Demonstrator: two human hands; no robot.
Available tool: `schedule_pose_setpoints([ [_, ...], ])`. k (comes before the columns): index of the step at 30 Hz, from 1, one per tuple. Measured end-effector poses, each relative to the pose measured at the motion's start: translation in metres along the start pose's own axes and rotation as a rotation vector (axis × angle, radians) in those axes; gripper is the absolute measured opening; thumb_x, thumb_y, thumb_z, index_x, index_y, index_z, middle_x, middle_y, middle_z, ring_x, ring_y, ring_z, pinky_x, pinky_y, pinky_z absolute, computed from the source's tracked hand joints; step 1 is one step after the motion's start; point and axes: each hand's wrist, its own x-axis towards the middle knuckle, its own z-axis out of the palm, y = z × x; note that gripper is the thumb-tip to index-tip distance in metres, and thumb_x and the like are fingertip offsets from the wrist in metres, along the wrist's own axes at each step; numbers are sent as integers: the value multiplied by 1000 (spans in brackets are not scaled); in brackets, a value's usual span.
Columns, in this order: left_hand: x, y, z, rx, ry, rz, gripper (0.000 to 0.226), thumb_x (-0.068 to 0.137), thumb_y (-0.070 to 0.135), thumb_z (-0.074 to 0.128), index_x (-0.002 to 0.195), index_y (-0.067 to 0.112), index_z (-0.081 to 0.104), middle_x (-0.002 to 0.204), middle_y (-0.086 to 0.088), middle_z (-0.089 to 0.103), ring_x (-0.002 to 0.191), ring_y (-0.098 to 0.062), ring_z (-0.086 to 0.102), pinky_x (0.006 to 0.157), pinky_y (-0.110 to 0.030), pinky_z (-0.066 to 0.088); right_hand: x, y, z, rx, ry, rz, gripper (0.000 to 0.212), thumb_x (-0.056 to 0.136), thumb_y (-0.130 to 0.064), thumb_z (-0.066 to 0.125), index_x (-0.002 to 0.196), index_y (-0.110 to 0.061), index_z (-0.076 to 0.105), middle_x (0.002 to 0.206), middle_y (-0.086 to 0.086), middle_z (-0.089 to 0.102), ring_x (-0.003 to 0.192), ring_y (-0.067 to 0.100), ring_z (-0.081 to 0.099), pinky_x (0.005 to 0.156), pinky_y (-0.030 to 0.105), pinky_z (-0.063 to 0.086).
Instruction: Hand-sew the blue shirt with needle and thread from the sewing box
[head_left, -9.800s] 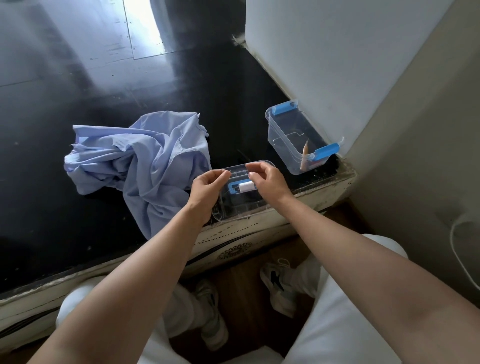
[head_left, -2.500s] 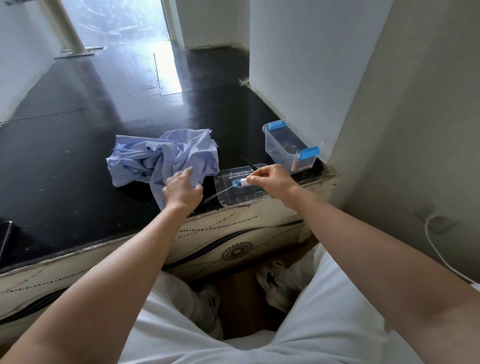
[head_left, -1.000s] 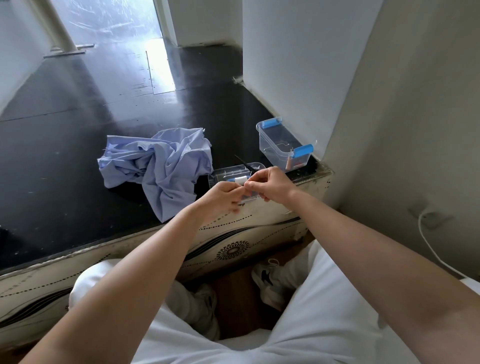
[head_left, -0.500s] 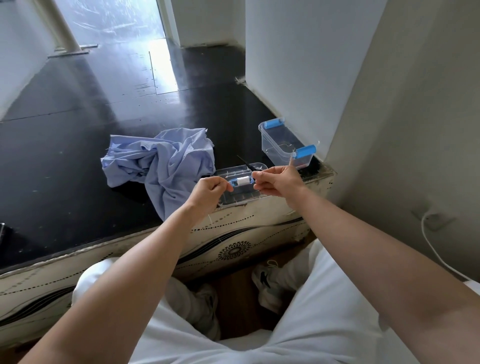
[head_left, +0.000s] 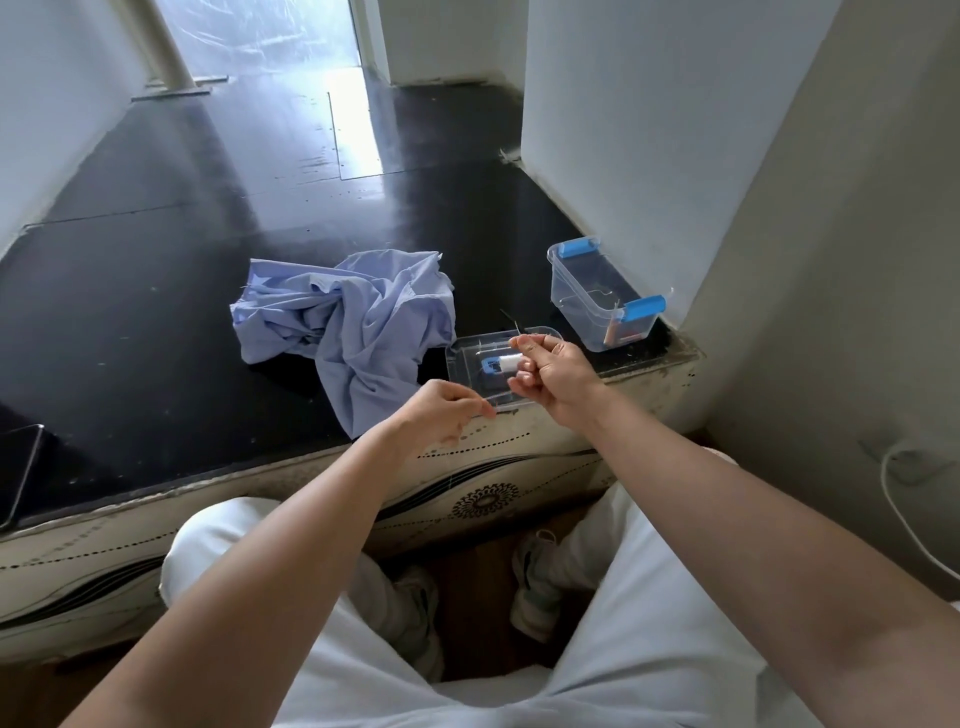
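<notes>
Above the clear lid (head_left: 462, 366) bearing the spool (head_left: 505, 362).
Left hand (head_left: 447, 415) pinching thread (head_left: 493, 408); right hand (head_left: 556, 376) pinched shut, contents indiscernible.

On the platform (head_left: 156, 312), from nine o'clock round to two: flat device (head_left: 18, 473) at the edge, shirt (head_left: 358, 322), lid (head_left: 462, 358), sewing box (head_left: 587, 296) against the wall. Shirt just beside the lid at its nine o'clock; box apart at its one o'clock. Spool (head_left: 501, 362) over the lid's middle. Left hand (head_left: 447, 415) at the lid's seven o'clock, right hand (head_left: 558, 376) at its three, thread (head_left: 493, 410) pinched in both.
</notes>
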Motion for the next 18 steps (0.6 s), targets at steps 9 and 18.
schedule_pose_setpoints([
  [9, 27, -52, -79, 353, 608, -100, 28, 90, 18, 55, 116, 13, 65, 118, -13, 64, 111, -30, 59, 92, -35, 46, 42, 8, 37, -393, 43, 116, 27, 104, -13, 29, 88, -15, 51, 62, -2, 36, 49, 8, 27, 38, 17, 21],
  [18, 78, -71, -121, -161, 602, -232, 77, 61, 51, 72, 119, 2, 58, 113, -17, 66, 106, -33, 63, 96, -45, 50, 94, 23, 76, -576, 11, 43, 3, 92, -13, 61, 95, -13, 61, 64, -4, 47, 45, 5, 38, 37, 16, 29],
])
